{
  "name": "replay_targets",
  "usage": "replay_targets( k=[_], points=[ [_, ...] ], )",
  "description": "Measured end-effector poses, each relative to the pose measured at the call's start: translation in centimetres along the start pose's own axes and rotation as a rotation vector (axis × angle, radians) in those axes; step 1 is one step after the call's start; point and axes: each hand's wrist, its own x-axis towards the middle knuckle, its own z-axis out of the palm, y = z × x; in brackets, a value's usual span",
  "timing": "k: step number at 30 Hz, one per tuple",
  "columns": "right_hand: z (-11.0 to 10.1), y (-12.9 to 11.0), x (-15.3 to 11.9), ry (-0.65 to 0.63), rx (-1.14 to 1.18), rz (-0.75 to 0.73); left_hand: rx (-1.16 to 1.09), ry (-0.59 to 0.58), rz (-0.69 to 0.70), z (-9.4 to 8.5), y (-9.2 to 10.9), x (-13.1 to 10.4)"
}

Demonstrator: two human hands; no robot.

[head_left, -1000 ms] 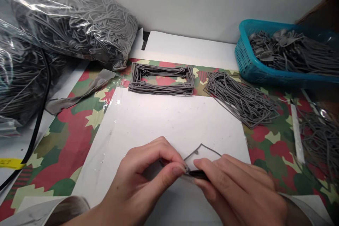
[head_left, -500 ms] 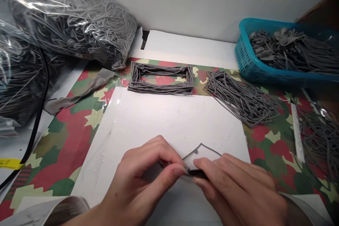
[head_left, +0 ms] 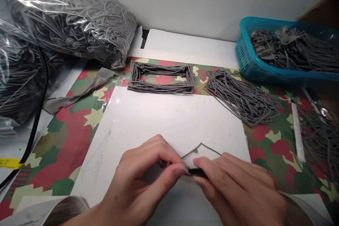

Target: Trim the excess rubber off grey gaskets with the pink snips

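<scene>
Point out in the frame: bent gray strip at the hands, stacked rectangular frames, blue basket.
Bent gray strip (head_left: 195, 150): head view, on the small tab near its corner.
Stacked rectangular frames (head_left: 161, 87): head view, on the near long side.
Blue basket (head_left: 244, 56): head view, on its perforated left wall.

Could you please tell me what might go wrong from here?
The dark tool in the right hand ends right by the fingertips of the left hand, so a slip might nick them. The gray frame between the hands looks thin, so it could bend if pulled too hard.
</scene>
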Motion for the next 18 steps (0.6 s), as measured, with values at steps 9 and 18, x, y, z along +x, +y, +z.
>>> replay_targets(
  k=[9,18],
  points=[
    [0.13,-0.04,0.0,-0.006,0.023,0.005,0.004,-0.017,-0.037,-0.01,-0.07,-0.21],
    [0.0,-0.06,0.07,-0.005,0.027,0.006,0.003,-0.015,-0.044,0.04,-0.17,-0.15]
  ],
)
